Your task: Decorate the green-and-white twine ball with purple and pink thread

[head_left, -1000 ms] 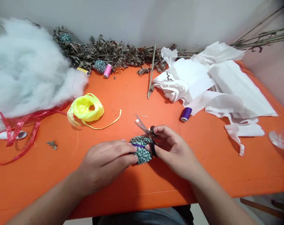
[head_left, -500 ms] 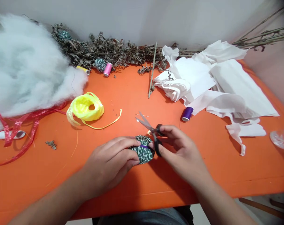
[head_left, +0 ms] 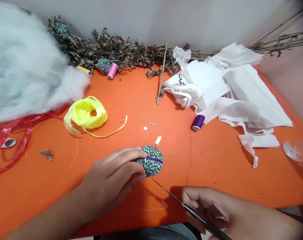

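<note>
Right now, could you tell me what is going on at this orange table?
A person sits at the orange table. Their left hand pins a green-and-white twine ball that has a purple thread across it. Their right hand holds scissors low by the table's front edge, tips pointing at the ball. A purple spool, yellow ribbon, white stuffing and white paper lie around.

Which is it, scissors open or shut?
Shut: the scissors show both blades together as one thin line, held in the right hand; the left hand grips the ball.
</note>
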A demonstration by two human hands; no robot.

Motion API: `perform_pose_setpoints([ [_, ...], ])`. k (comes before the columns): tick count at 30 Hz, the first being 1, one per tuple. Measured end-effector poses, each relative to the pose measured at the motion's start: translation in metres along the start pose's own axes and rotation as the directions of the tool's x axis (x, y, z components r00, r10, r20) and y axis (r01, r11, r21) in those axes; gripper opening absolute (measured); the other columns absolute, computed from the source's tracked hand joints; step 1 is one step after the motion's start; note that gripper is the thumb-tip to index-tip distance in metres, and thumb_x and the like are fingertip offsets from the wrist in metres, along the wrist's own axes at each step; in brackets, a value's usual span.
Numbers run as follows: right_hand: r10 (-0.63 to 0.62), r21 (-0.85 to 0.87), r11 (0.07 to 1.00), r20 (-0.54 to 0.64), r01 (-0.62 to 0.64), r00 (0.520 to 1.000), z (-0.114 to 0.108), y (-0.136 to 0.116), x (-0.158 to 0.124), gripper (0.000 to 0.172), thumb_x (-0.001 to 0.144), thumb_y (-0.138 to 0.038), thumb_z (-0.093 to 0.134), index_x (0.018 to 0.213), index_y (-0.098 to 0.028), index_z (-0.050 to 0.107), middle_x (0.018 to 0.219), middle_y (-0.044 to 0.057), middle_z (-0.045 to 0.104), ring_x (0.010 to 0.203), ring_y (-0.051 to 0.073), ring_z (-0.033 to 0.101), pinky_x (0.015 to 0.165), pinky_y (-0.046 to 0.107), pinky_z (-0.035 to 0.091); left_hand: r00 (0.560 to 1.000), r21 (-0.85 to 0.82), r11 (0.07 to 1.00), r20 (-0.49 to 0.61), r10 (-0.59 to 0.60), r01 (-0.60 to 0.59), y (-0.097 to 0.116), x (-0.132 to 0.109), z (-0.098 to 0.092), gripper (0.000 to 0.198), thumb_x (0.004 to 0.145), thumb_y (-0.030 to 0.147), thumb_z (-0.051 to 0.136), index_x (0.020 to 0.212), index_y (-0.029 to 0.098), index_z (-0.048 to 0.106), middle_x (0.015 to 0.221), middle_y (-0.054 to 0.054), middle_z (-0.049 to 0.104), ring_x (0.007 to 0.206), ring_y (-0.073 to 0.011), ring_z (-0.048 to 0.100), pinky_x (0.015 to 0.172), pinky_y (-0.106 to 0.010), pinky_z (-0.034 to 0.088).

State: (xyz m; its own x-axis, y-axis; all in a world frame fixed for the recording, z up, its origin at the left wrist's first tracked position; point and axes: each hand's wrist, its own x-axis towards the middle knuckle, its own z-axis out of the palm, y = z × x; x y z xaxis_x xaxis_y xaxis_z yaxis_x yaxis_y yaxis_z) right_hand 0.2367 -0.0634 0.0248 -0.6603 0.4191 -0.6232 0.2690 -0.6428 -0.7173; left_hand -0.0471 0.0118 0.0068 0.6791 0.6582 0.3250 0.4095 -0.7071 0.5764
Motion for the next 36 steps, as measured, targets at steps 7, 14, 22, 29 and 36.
perform_pose_setpoints([
  [7, 0.031, 0.044, 0.998, 0.059, -0.033, 0.998, -0.013, -0.003, 0.015, 0.053, 0.076, -0.064, 0.07, 0.082, -0.019, 0.041, 0.079, -0.003, 0.039, 0.07, 0.01, 0.033, 0.055, 0.02, 0.028, 1.0, 0.0, 1.0, -0.004, 0.003, -0.003, 0.0, 0.0, 0.002, 0.012, 0.091, 0.011, 0.053, 0.096, 0.021, 0.058, 0.119, -0.006, 0.068, 0.11, -0.0179, 0.065, 0.094, -0.031, 0.055],
  [14, 0.009, 0.102, 0.995, 0.077, -0.017, 0.997, -0.019, -0.009, 0.024, 0.053, 0.074, -0.061, 0.072, 0.08, -0.019, 0.041, 0.077, -0.003, 0.041, 0.065, 0.009, 0.031, 0.055, 0.022, 0.027, 0.999, 0.024, 0.999, -0.017, 0.027, -0.027, -0.001, 0.001, 0.001, 0.012, 0.09, 0.01, 0.054, 0.095, 0.019, 0.06, 0.117, -0.007, 0.069, 0.109, -0.017, 0.066, 0.096, -0.029, 0.054],
  [22, 0.016, 0.236, 0.97, 0.146, -0.05, 0.989, -0.028, -0.012, 0.029, 0.055, 0.061, -0.047, 0.088, 0.081, -0.017, 0.047, 0.076, -0.005, 0.047, 0.063, 0.006, 0.036, 0.056, 0.019, 0.029, 0.999, 0.023, 0.999, -0.014, 0.029, -0.028, -0.002, 0.003, 0.002, 0.014, 0.09, 0.008, 0.052, 0.094, 0.019, 0.059, 0.118, -0.007, 0.068, 0.111, -0.0153, 0.065, 0.099, -0.027, 0.052],
  [29, 0.007, 0.23, 0.972, 0.13, -0.037, 0.991, -0.032, -0.015, 0.033, 0.054, 0.065, -0.056, 0.082, 0.085, -0.015, 0.054, 0.073, -0.003, 0.054, 0.062, 0.008, 0.045, 0.058, 0.021, 0.033, 1.0, 0.012, 1.0, -0.016, 0.0, 0.0, -0.001, 0.003, 0.003, 0.014, 0.09, 0.009, 0.052, 0.094, 0.02, 0.059, 0.119, -0.006, 0.068, 0.11, -0.0149, 0.065, 0.096, -0.027, 0.053],
  [36, 0.036, 0.145, 0.987, 0.2, -0.066, 0.979, -0.04, -0.02, 0.036, 0.056, 0.072, -0.065, 0.072, 0.088, -0.014, 0.059, 0.073, -0.001, 0.054, 0.062, 0.009, 0.047, 0.06, 0.024, 0.038, 0.999, 0.011, 0.999, -0.013, -0.051, 0.052, -0.001, 0.005, 0.005, 0.015, 0.091, 0.01, 0.05, 0.094, 0.022, 0.058, 0.126, -0.008, 0.065, 0.111, -0.0162, 0.065, 0.091, -0.027, 0.055],
])
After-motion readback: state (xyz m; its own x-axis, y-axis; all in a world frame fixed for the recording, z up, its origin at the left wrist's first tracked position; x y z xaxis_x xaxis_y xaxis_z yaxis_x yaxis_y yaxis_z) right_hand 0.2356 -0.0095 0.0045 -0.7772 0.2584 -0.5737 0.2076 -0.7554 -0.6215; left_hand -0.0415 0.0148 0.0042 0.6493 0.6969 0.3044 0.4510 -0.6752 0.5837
